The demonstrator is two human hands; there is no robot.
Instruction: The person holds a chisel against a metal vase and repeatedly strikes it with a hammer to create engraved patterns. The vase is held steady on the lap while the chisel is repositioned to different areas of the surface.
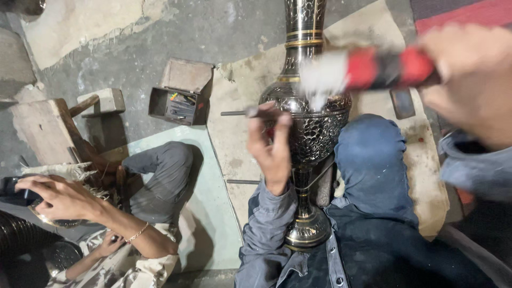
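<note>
One tall engraved metal vase [309,122] — one red-and-black hammer [384,68], one thin chisel [240,113]. One open tool box [181,93]. Two wooden blocks [104,101] — no more.

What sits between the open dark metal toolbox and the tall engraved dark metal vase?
In the head view, between the open dark metal toolbox and the tall engraved dark metal vase lies worn pale floor covering and a thin metal rod near the left hand.

Grey concrete floor [160,37] with pale worn patches, a green mat [213,213], and a red rug [469,13].
</note>
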